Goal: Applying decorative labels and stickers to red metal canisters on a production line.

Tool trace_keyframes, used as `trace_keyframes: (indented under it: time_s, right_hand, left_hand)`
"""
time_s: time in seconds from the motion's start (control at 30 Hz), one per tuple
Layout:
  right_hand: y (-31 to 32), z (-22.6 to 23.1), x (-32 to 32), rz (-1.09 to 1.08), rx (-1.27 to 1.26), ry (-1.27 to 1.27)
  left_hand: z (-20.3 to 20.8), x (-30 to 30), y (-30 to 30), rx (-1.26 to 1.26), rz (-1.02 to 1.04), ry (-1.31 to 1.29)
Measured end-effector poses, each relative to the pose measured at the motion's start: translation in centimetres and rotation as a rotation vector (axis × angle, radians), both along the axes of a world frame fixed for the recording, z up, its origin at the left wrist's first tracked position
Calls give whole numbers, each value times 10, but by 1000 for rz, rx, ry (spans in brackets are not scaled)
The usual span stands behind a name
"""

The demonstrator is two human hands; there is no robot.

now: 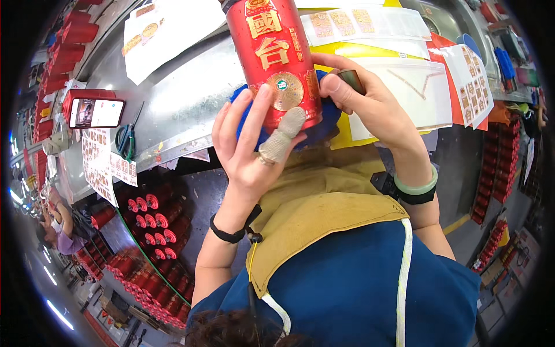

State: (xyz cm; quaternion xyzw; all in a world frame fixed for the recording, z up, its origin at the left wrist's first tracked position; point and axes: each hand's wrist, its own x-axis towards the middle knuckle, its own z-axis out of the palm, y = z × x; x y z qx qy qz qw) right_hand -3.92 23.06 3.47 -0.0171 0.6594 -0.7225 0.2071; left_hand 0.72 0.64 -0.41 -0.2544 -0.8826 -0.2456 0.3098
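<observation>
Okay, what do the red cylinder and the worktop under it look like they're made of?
The red cylinder looks like glossy printed card or foil wrap, judging by its sheen and gold printing; which one is unclear. The worktop appears to be bare sheet metal: grey, dull reflections, a folded front edge.

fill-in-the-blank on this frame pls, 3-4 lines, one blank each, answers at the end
1. Both hands hold a ____ cylindrical can with gold markings.
2. The left hand has its ____ wrapped in beige tape.
3. The right hand wears a pale green ____ at the wrist.
4. A pair of ____ lies on the metal table, right of the phone.

Missing words: red; thumb; bangle; scissors
</observation>
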Motion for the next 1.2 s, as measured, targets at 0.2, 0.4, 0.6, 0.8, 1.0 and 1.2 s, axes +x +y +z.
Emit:
trace_keyframes:
  time_s: [0.2, 0.4, 0.6, 0.8, 1.0, 1.2]
  right_hand:
    - [5, -13, 0, 22, 84, 58]
    - [2, -8, 0, 5, 98, 21]
    - [9, -11, 1, 3, 16, 32]
    - [15, -7, -4, -22, 74, 35]
    - [15, 5, -19, 0, 176, 147]
    - [-6, 11, -22, -263, 245, 501]
  left_hand:
    - [-17, 3, -18, 15, 94, 52]
    - [4, -7, -2, -162, 84, 47]
    - [14, -19, 5, -270, -122, 136]
    - [16, -25, 3, -34, 90, -70]
    - [18, -25, 11, -154, -27, -14]
    - [20, -29, 10, 150, -16, -151]
